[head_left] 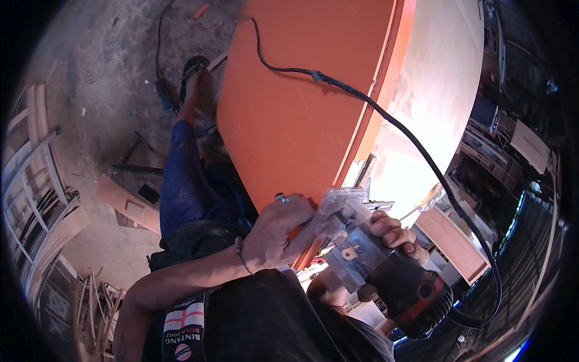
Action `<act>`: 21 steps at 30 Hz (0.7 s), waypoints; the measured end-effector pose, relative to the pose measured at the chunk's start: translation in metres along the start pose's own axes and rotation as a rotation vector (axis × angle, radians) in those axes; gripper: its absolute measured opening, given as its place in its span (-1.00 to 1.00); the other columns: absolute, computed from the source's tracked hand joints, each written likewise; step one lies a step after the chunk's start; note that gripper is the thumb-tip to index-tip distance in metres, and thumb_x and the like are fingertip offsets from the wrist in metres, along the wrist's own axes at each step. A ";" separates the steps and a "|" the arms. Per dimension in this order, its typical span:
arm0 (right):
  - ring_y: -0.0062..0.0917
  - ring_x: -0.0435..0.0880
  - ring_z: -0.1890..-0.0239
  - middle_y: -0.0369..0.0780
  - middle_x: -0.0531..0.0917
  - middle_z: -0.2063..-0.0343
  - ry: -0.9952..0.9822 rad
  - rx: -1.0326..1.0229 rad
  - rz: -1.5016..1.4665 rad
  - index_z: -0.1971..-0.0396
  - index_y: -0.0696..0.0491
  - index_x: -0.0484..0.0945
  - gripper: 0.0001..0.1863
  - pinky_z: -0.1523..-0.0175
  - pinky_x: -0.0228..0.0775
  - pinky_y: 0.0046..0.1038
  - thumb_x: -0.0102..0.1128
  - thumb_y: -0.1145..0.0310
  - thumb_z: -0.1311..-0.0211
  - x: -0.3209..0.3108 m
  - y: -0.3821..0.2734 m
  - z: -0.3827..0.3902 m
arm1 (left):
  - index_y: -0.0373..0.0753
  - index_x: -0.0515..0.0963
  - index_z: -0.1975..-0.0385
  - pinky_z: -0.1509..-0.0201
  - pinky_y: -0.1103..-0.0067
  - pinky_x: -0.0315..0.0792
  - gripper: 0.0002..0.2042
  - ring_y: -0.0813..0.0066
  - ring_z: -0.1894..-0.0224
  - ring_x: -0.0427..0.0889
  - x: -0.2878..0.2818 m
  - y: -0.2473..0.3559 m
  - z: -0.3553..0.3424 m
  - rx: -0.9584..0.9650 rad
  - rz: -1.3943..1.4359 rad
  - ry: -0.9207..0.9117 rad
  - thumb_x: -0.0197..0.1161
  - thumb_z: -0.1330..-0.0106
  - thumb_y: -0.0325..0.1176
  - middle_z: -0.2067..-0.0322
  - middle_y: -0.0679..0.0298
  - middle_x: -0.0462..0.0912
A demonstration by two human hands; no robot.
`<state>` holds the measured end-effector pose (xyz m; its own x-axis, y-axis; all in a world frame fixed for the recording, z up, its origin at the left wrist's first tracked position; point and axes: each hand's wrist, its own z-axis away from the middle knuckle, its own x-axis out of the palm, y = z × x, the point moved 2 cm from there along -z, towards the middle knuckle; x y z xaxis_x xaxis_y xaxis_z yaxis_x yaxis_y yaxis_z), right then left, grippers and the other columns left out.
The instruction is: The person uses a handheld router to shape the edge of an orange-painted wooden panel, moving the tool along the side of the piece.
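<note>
My right hand [393,234] is closed around a trim router [416,295] with a dark body and red trim, held tilted with its cord end at the lower right. The router's clear plastic base [342,200] points up and left, against the edge of a large orange panel [295,133]. My left hand [278,230], with a ring on one finger, is closed at the left side of that base; its fingertips are partly hidden. A black cord [403,128] loops from the router up across the panel.
A bright whitish surface [431,90] adjoins the panel's right edge. On the concrete floor [108,120] at the left lie wooden pieces and a corded power tool [164,93]. Another person's leg [181,157] shows beside the panel. Wooden drawer-like boards [452,244] stand at the right.
</note>
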<state>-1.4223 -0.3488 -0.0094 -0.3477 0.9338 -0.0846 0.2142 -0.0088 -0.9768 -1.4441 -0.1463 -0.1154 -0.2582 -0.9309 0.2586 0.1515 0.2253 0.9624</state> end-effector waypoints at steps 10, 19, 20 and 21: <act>-0.07 0.59 -0.08 -0.14 0.53 -0.01 0.106 -0.025 -0.022 -0.25 -0.03 0.32 -0.35 -0.28 0.32 0.15 0.32 0.18 -0.18 0.011 0.008 0.007 | -0.31 0.62 0.31 0.33 0.33 0.35 -0.82 0.16 0.41 0.53 0.001 -0.003 0.003 -0.002 0.028 0.024 0.29 -0.37 -0.30 0.44 0.13 0.52; -0.12 0.56 -0.11 -0.17 0.52 -0.02 0.100 -0.020 -0.018 -0.28 -0.03 0.29 -0.02 -0.33 0.28 0.08 0.71 0.10 0.16 0.011 0.008 0.008 | -0.31 0.64 0.33 0.32 0.35 0.36 -0.81 0.21 0.42 0.53 0.001 0.002 0.000 0.024 0.022 0.047 0.31 -0.38 -0.30 0.48 0.13 0.52; -0.12 0.56 -0.11 -0.17 0.52 -0.02 0.091 -0.028 -0.027 -0.28 -0.03 0.29 -0.02 -0.33 0.28 0.08 0.71 0.10 0.15 0.011 0.011 0.008 | -0.31 0.64 0.33 0.32 0.35 0.36 -0.81 0.21 0.42 0.53 0.001 0.001 0.001 0.023 0.017 0.052 0.31 -0.38 -0.30 0.48 0.13 0.52; -0.12 0.56 -0.10 -0.16 0.52 -0.03 0.087 -0.035 -0.029 -0.28 -0.03 0.29 -0.02 -0.33 0.28 0.09 0.71 0.10 0.15 0.011 0.011 0.009 | -0.31 0.65 0.31 0.32 0.35 0.37 -0.81 0.22 0.42 0.53 0.001 0.000 0.002 0.017 0.019 0.043 0.31 -0.38 -0.29 0.48 0.13 0.52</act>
<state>-1.4318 -0.3418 -0.0231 -0.2743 0.9609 -0.0379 0.2371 0.0294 -0.9710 -1.4465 -0.1468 -0.1150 -0.2142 -0.9377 0.2735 0.1400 0.2476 0.9587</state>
